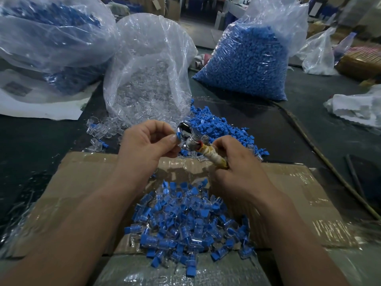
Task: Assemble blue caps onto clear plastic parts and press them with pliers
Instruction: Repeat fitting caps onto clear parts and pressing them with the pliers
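Blue-capped finished pieces [185, 221] already make a big pile on our cardboard [288, 193], but lots of loose blue caps [216, 124] wait beyond while our left hand [148, 141] pinches one capped part [178, 136] at the pliers [192, 139] our right hand [237, 162] grips

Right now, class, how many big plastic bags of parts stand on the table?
3: one of blue pieces at far left, one of clear parts in the middle, one of blue caps at right. Smaller bags lie farther right.

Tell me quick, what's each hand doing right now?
Left hand: closed, pinching a blue cap.
Right hand: closed around the pliers, gripping the wrapped handle.
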Motion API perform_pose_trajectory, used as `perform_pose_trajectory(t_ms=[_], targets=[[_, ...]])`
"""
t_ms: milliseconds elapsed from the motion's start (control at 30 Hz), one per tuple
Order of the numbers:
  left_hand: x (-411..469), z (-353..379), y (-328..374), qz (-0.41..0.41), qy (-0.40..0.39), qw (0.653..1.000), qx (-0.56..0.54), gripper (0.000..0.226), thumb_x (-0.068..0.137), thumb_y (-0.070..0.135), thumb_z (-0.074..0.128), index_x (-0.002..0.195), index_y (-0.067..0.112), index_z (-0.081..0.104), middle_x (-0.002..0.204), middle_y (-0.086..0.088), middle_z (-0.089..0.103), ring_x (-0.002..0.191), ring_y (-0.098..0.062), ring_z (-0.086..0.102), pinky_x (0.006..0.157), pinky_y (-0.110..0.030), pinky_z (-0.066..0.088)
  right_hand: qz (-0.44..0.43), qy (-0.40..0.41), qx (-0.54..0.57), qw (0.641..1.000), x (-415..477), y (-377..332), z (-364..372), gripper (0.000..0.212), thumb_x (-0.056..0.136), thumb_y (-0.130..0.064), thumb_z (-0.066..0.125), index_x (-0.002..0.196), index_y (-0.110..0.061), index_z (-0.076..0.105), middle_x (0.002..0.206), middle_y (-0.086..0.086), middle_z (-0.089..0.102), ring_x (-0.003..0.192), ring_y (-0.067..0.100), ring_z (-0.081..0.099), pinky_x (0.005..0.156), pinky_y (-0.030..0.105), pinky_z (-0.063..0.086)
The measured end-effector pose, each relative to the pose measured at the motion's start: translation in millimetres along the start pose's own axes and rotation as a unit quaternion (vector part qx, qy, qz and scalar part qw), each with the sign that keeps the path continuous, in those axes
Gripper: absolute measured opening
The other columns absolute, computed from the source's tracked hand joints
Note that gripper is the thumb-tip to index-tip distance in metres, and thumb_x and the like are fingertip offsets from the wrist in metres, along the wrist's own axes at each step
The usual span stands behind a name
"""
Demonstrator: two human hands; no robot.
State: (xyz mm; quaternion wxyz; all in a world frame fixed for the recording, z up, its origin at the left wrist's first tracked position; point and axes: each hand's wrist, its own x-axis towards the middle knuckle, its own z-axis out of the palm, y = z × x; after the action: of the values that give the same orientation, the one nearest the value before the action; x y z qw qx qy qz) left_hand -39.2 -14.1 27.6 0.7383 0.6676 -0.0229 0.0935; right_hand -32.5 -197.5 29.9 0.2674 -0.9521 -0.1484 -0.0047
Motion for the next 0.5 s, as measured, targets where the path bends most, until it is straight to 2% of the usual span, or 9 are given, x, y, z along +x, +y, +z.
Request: perform_pose_trajectory(t_ms=[133,267,500], targets=[[-0.2,-0.3,0.3,0.004,-0.001,1.000,0.009,0.024,0.079,-0.008,0.059,0.070,0.015,0.061,0.059,0.003,0.066,0.056,-0.007,0.062,0.055,-0.017,0.051,-0.001,-0.018,0.006,1.000,0.5,-0.5,1.1,0.027,0.076,-0.015,0.057,0.090,-0.032,0.041,0.084,-0.015,0.042,0.077,0.001,0.041,0.061,0.022,0.032],[-2.1,1.6,1.7,0.018,0.006,0.999,0.038,0.024,0.079,-0.007,0.059,0.070,0.015,0.060,0.059,0.004,0.065,0.056,-0.007,0.062,0.056,-0.018,0.052,0.004,-0.018,-0.003,1.000,-1.3,-3.3,3.1,0.025,0.076,-0.016,0.057,0.073,-0.032,0.038,0.078,-0.013,0.044,0.070,0.002,0.041,0.056,0.024,0.028],[-6.8,6.6,5.2,0.057,0.030,0.993,0.099,0.026,0.079,-0.009,0.060,0.070,0.016,0.059,0.062,0.003,0.060,0.053,0.000,0.058,0.055,-0.014,0.051,0.008,-0.011,-0.004,1.000,-1.4,-6.5,2.7,0.027,0.074,-0.012,0.056,0.066,-0.029,0.037,0.069,-0.011,0.045,0.065,0.003,0.041,0.053,0.024,0.026]])
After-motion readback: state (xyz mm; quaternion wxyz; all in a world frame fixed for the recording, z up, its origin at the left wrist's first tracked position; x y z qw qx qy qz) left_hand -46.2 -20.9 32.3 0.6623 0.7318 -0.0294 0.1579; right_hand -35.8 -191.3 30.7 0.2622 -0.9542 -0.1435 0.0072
